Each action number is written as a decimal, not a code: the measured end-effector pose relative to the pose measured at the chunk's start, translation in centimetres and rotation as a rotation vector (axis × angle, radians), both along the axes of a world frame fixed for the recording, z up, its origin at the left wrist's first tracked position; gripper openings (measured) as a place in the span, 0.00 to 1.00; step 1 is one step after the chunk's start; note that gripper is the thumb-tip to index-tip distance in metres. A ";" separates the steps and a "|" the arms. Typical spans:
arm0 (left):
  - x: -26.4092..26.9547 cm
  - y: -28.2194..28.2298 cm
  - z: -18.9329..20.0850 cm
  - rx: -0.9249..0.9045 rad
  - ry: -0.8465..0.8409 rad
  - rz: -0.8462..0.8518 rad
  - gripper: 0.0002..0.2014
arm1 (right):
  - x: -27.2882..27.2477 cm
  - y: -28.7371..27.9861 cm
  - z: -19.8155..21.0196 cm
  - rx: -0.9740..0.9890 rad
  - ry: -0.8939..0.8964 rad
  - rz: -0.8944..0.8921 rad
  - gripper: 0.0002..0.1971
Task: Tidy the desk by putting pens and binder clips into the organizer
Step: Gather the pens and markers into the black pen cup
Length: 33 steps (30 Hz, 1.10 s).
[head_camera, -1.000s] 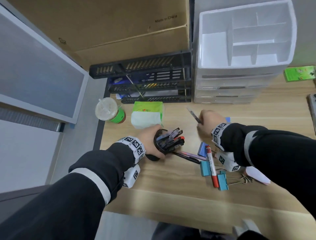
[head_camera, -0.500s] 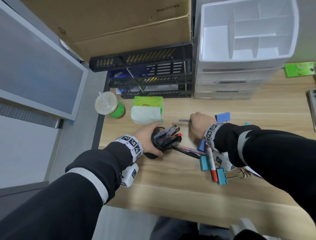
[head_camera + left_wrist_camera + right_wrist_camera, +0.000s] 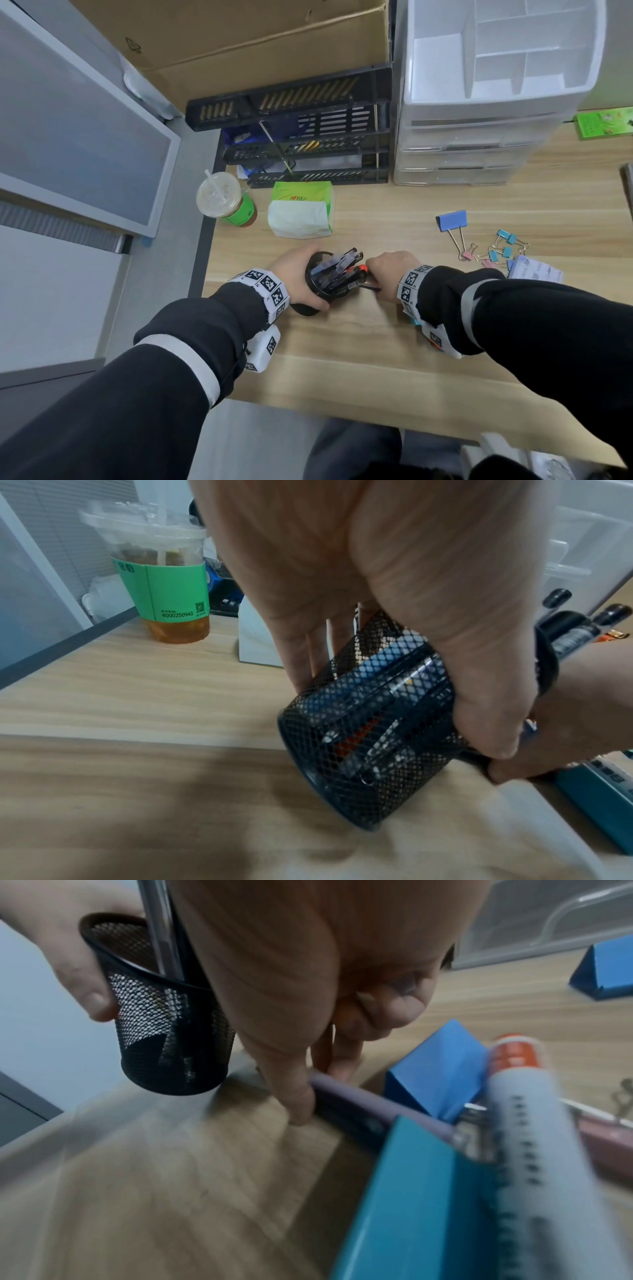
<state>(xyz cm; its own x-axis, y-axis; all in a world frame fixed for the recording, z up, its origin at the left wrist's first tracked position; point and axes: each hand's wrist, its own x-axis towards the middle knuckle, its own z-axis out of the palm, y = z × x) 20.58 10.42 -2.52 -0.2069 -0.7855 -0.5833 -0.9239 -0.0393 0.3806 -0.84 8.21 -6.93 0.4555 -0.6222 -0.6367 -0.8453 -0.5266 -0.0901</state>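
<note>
- The bench (image 3: pixel 445 212) is light wood; a cardboard box (image 3: pixel 260 44) stands along its far edge, with a black stacked letter tray (image 3: pixel 308 137) in front of it.
- A white drawer unit (image 3: pixel 479 102) with a divided top tray stands at the far edge, right of the letter tray.
- A tissue pack (image 3: pixel 301 210) and a lidded drink cup (image 3: pixel 224 202) with a green sleeve sit near the far left corner.
- The black mesh organizer (image 3: pixel 320 284) is tilted on the bench near the left edge, its mouth turned right, with several pens (image 3: pixel 342 270) poking out.
- The left hand (image 3: pixel 296 274) has its grip wrapped round the organizer, thumb on the near side.
- The right hand (image 3: pixel 390 274), just right of the organizer's mouth, pinches a purple pen (image 3: pixel 359 1099) lying on the bench between thumb and fingers.
- A white marker with an orange band (image 3: pixel 524 1096), a blue binder clip (image 3: pixel 441 1074) and a teal binder clip (image 3: pixel 411 1191) lie just beside that pen.
- Another blue binder clip (image 3: pixel 452 221) lies towards the right side of the bench, with small teal and pink clips (image 3: pixel 496 251) near it.
</note>
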 end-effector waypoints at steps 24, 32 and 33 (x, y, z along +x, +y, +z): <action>-6.4 -2.6 2.2 0.008 -0.059 -0.058 0.47 | -11.4 -3.0 8.4 0.110 -0.747 -0.973 0.13; -11.3 -4.5 2.2 0.004 -0.118 -0.168 0.47 | -10.9 -3.1 9.3 0.331 -1.082 -1.154 0.13; -11.7 -4.6 2.2 0.000 -0.103 -0.169 0.45 | -10.4 -2.9 9.3 0.325 -1.068 -1.146 0.11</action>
